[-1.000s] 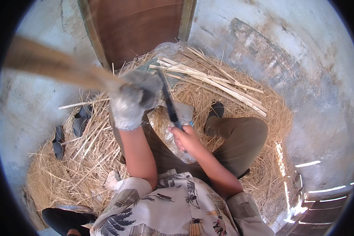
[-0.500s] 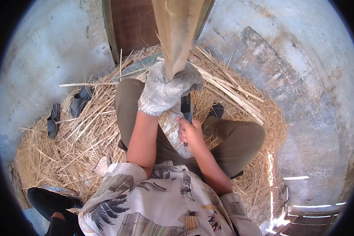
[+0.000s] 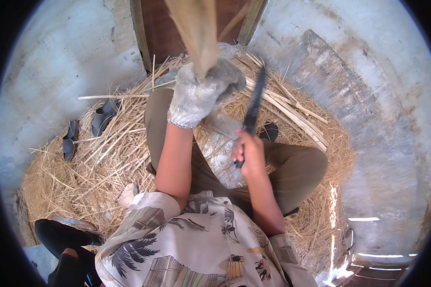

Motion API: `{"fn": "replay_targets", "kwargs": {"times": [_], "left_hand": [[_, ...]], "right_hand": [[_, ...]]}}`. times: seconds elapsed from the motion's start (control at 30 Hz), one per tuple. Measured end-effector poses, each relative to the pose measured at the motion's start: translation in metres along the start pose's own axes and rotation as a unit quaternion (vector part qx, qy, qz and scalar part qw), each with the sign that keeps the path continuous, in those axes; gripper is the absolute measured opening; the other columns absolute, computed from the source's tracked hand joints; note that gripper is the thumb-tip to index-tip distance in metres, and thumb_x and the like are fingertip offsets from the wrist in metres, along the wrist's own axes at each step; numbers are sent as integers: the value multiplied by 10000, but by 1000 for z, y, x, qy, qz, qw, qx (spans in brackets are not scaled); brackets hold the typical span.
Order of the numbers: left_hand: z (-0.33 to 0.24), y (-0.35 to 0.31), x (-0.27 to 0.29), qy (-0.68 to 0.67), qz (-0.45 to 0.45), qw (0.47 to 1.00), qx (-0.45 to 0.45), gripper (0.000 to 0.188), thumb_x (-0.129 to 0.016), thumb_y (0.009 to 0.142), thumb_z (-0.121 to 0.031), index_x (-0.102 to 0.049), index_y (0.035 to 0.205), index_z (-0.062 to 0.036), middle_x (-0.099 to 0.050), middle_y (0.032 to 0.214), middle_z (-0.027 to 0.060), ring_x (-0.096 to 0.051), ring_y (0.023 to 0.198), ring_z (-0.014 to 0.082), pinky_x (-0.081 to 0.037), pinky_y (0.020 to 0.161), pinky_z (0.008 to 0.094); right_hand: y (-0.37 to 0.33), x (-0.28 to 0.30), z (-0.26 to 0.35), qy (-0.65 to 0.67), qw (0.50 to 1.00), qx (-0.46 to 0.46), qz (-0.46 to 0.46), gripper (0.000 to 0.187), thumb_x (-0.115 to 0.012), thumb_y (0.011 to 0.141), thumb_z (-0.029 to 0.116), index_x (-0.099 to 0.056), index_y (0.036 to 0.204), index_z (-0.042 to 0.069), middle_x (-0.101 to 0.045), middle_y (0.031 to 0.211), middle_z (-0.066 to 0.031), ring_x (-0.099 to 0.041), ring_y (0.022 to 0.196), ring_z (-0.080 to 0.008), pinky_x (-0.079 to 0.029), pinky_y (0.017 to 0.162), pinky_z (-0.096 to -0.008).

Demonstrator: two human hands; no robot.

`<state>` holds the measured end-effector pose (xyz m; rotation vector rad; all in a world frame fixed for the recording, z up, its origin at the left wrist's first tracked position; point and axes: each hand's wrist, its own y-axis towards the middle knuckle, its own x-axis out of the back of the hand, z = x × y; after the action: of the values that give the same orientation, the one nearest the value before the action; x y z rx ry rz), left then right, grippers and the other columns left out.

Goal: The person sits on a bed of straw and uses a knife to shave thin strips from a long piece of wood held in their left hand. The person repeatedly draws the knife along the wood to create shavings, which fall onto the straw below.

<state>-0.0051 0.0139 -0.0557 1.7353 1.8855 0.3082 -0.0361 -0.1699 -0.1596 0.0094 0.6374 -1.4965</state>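
Observation:
My left hand (image 3: pixel 191 98), in a grey-white knitted glove, is closed around the lower end of a pale split bamboo piece (image 3: pixel 198 33). The piece rises away from me past the top edge of the picture. In my bare right hand (image 3: pixel 252 152) is the handle of a knife (image 3: pixel 256 98). Its long dark blade points up and away, to the right of the glove and apart from the bamboo. Between my bent legs lies a whitish, dusty block or stone (image 3: pixel 220 148), partly covered by shavings.
Thin shavings (image 3: pixel 62 191) spread over the floor around me. Long pale strips (image 3: pixel 292 115) lie at the far right, more at the left. Dark sandals (image 3: pixel 103 119) rest by the left wall. Another person's dark-clothed leg (image 3: pixel 57 237) is at lower left. A reddish-brown door (image 3: pixel 163 33) stands ahead.
My right hand has moved right and swung the knife out from under the glove, so its blade now shows. The gloved hand and bamboo have shifted slightly up and left in view.

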Motion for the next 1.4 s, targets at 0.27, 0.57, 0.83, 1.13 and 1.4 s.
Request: {"fn": "replay_targets", "kwargs": {"times": [0.27, 0.57, 0.83, 1.13, 1.4], "left_hand": [[2, 5, 7, -73, 21, 996, 41, 274, -726, 922, -242, -641, 970, 14, -689, 850, 124, -652, 687, 169, -519, 560, 267], [14, 2, 10, -84, 5, 996, 7, 287, -746, 900, -250, -641, 963, 9, -696, 863, 124, -661, 694, 179, -525, 566, 283], [12, 6, 19, -79, -2, 997, -1, 430, -770, 870, -385, -624, 976, 6, -660, 789, 103, -573, 570, 151, -413, 446, 260], [22, 3, 26, -220, 19, 975, -7, 190, -705, 919, -166, -659, 956, 15, -697, 805, 109, -600, 601, 121, -441, 484, 235], [14, 7, 16, -203, -13, 978, -43, 403, -815, 816, -366, -581, 825, -38, -493, 633, 22, -400, 484, 115, -302, 433, 276]], "right_hand": [[2, -7, -36, -35, 996, 74, 26, 261, -623, 943, 171, -477, 738, 100, -439, 523, 1, -380, 359, -117, -335, 383, -282], [-19, -21, -12, -30, 992, 119, 14, 239, -645, 954, 178, -483, 805, 83, -449, 531, 3, -388, 362, -94, -321, 361, -251], [-17, -26, -21, -120, 990, 32, 72, 283, -639, 961, 169, -482, 741, 86, -440, 501, 3, -374, 340, -90, -322, 336, -258], [-14, -23, -51, -32, 997, 32, 63, 238, -633, 946, 209, -507, 810, 60, -445, 530, 25, -393, 372, -79, -318, 351, -261], [-17, -27, -39, 30, 987, 156, 9, 202, -633, 963, 139, -526, 801, 86, -463, 561, 52, -403, 404, -45, -313, 369, -235]]}}
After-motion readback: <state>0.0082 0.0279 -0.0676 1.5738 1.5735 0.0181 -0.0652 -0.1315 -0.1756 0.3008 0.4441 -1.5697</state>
